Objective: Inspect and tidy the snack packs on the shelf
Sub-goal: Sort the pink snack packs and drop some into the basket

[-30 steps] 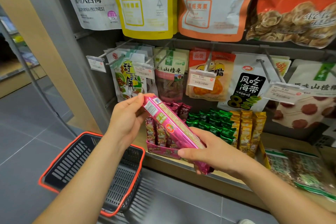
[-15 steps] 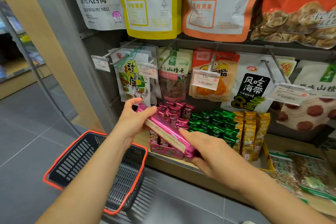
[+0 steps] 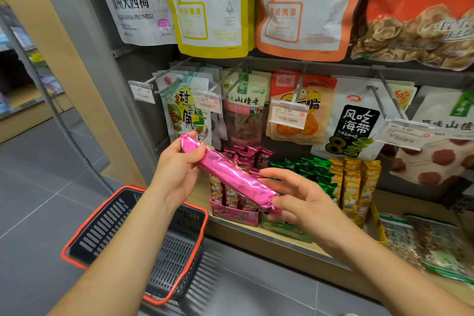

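Note:
A long pink foil snack pack (image 3: pixel 228 172) lies slanted between both hands in front of the shelf, plain foil side up. My left hand (image 3: pixel 177 169) grips its upper left end with fingers curled round it. My right hand (image 3: pixel 302 202) holds the lower right end between thumb and fingers. Behind it, a pink display box (image 3: pixel 234 215) on the wooden shelf (image 3: pixel 282 241) holds more pink packs upright, with green packs (image 3: pixel 305 169) and yellow packs (image 3: pixel 354 187) in rows to the right.
Snack bags hang on metal hooks with price tags (image 3: pixel 287 114) above the shelf. A black basket with an orange rim (image 3: pixel 133 246) sits under my left forearm on the grey tiled floor. Flat clear packets (image 3: pixel 425 244) lie at the shelf's right end.
The pink pack has been turned over from its printed side to its plain foil side. Both hands stayed on its ends and lifted it slightly off the boxed packs.

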`<state>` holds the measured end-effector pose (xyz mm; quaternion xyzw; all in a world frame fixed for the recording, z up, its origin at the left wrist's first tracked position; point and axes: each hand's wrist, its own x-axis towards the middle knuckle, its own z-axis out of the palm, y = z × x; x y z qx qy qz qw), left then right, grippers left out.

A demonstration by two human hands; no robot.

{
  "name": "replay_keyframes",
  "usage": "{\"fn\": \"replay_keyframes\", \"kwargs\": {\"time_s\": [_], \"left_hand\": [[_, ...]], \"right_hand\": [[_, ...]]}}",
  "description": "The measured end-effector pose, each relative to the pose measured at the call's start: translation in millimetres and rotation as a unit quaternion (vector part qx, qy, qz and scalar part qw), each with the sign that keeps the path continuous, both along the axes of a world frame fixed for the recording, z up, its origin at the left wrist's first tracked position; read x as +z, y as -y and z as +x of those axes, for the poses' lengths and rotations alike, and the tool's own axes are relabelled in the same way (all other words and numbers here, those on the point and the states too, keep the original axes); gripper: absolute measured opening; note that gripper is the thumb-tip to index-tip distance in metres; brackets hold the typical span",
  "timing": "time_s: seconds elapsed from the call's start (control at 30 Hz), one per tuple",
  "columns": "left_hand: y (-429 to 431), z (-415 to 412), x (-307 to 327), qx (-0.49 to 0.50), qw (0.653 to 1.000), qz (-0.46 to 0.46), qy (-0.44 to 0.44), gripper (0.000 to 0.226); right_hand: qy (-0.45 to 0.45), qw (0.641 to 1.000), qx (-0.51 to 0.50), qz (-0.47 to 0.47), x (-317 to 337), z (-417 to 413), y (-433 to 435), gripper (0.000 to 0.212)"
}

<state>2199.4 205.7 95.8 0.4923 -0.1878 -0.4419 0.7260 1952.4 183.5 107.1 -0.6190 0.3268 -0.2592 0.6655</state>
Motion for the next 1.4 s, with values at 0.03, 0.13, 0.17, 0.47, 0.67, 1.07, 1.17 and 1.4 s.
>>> {"fn": "replay_keyframes", "kwargs": {"time_s": [0.03,0.13,0.17,0.47,0.67,1.07,1.17,1.4], "left_hand": [[0,0,0,-0.003,1.0,-0.009,-0.004,0.038],[-1,2,0,-0.019,0.999,-0.028,-0.015,0.042],[-1,2,-1,-0.024,0.999,-0.032,-0.018,0.042],[-2,2,-4,-0.023,0.96,0.138,0.241,0.031],[-5,3,-1,-0.004,0.973,0.116,0.199,0.02],[-8,-11,5,-0.026,0.989,0.027,0.14,0.029],[-13,-9,15,-0.066,0.977,0.034,0.2,0.031],[-16,-13,34,-0.074,0.932,0.008,0.355,0.022]], "right_hand": [[-0.001,1.0,-0.005,0.015,-2,0,1,0.048],[-0.031,0.999,-0.008,0.007,-7,-2,4,0.051],[-0.04,0.999,-0.007,0.002,-9,-2,5,0.052],[-0.12,0.985,-0.024,-0.122,-14,-5,8,0.06],[-0.184,0.945,0.004,-0.269,-21,-4,10,0.07],[-0.186,0.961,0.02,-0.203,-32,4,16,0.047],[-0.217,0.952,0.01,-0.214,-37,5,24,0.048],[-0.288,0.909,0.03,-0.301,-45,17,39,0.038]]}}
